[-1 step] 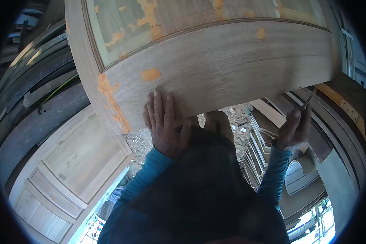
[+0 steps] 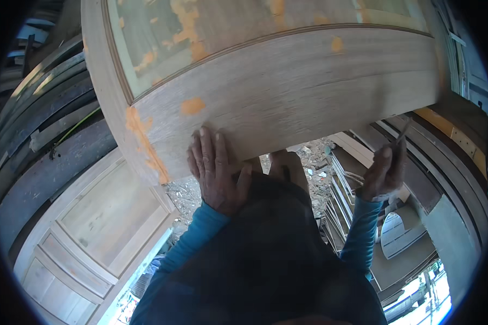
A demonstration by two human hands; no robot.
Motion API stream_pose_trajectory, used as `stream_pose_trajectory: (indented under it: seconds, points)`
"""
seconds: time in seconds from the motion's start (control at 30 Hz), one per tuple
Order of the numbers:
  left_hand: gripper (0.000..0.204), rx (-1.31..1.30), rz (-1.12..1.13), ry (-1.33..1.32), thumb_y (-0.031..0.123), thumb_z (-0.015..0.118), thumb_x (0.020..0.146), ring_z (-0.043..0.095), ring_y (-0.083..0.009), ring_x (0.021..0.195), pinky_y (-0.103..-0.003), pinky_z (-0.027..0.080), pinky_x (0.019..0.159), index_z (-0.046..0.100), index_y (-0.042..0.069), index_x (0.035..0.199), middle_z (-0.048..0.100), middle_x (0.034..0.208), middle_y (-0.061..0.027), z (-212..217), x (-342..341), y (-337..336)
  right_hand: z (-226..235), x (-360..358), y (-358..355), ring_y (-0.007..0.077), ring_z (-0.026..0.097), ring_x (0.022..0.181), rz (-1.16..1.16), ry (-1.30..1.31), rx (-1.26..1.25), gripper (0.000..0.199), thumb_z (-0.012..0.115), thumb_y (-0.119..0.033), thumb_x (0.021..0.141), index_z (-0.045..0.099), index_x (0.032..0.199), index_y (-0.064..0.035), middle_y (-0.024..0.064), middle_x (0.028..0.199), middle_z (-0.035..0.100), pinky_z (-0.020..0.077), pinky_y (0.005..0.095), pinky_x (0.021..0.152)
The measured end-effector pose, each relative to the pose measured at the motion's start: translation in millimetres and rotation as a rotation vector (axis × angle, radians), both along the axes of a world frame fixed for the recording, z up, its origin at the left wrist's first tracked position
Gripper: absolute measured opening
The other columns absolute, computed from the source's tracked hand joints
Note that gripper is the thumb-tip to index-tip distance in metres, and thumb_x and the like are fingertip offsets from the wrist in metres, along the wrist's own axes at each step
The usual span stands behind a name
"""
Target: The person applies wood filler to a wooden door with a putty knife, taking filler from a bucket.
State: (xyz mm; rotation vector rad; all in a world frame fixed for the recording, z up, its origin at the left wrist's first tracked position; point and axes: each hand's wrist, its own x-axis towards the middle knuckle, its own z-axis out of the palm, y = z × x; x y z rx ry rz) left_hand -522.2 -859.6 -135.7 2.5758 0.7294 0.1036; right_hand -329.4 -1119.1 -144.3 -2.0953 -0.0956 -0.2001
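A big wooden door (image 2: 287, 92) with orange filler patches fills the upper part of the view. My left hand (image 2: 217, 170) lies flat against its lower rail with the fingers spread, just right of a long orange patch on the corner (image 2: 143, 143). My right hand (image 2: 384, 176) is raised below the door's lower right edge. It is closed around a thin dark tool (image 2: 402, 134) that points up toward the wood. Both sleeves are teal.
A pale panelled door (image 2: 92, 227) leans at the lower left, with dark curved planks (image 2: 43, 119) stacked behind it. Wood frames and boards (image 2: 444, 162) stand at the right. Chips and debris (image 2: 314, 157) cover the floor near my foot (image 2: 287, 165).
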Motion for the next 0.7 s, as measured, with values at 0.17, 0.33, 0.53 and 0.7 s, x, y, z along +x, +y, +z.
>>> stream_pose_trajectory:
  seconds: [0.17, 0.33, 0.53, 0.7]
  points:
    - [0.076, -0.15, -0.321, 0.18, 0.029, 0.074, 0.088, 0.028, -0.0472, 0.153, -0.063, 0.018, 0.122, 0.045, 0.001, 0.152, 0.035, 0.162, -0.0257, 16.9, 11.7, -34.8, -12.1, -41.9, -20.4, 0.0193, 0.069, 0.09, 0.071, 0.076, -0.254, 0.045, 0.064, -0.015, 0.101, 0.058, 0.144, 0.0003, 0.0137, 0.102, 0.07, 0.055, 0.0325, 0.08]
    - [0.072, -0.216, -0.582, -0.076, 0.026, 0.074, 0.087, 0.032, -0.047, 0.151, -0.061, 0.023, 0.122, 0.048, -0.001, 0.149, 0.038, 0.16, -0.0249, 15.4, 80.6, -43.6, 2.5, -46.5, -38.7, 0.0294, 0.07, 0.092, 0.098, 0.132, -0.296, 0.045, 0.067, -0.011, 0.097, 0.062, 0.141, -0.0016, 0.0191, 0.106, 0.069, 0.0555, 0.0388, 0.08]
    - [0.087, 0.043, -0.628, -0.055, 0.034, 0.071, 0.091, 0.021, -0.0458, 0.155, -0.058, 0.017, 0.126, 0.031, -0.006, 0.156, 0.025, 0.166, -0.0284, -10.7, 163.7, -49.9, 2.7, -52.5, -73.1, 0.0316, 0.072, 0.095, 0.071, 0.097, -0.349, 0.043, 0.067, -0.009, 0.097, 0.063, 0.139, -0.0021, 0.0202, 0.111, 0.069, 0.0567, 0.0413, 0.082]
    - [0.088, 0.009, -0.742, -0.049, 0.037, 0.07, 0.091, 0.021, -0.0446, 0.156, -0.058, 0.016, 0.126, 0.032, -0.007, 0.156, 0.025, 0.166, -0.0279, -11.8, 167.7, -57.0, 12.4, -62.4, -62.7, 0.032, 0.072, 0.095, -0.021, 0.192, -0.362, 0.043, 0.067, -0.008, 0.096, 0.063, 0.138, -0.0016, 0.0202, 0.11, 0.069, 0.0577, 0.0416, 0.081]
